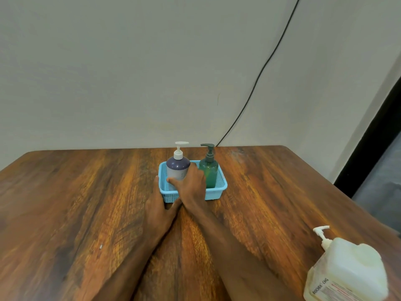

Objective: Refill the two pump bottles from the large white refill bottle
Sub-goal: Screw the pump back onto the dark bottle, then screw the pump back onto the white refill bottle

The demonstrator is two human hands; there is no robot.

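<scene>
"Purple pump bottle (pixel 178 170), where is it?"

"Middle of the frame, in the blue basket (pixel 217 192), next to the green pump bottle (pixel 208 170). My right hand (pixel 192 183) is wrapped round it. My left hand (pixel 159 203) lies flat against the basket's near left corner."

"What could go wrong?"

"They stand so close. I think lifting one could knock the green one over, or drag the basket up."

"And around?"

"Brown wooden table (pixel 86 213), plain wall, black cable (pixel 260 72) upper right. White refill bottle (pixel 347 270) lower right."
</scene>
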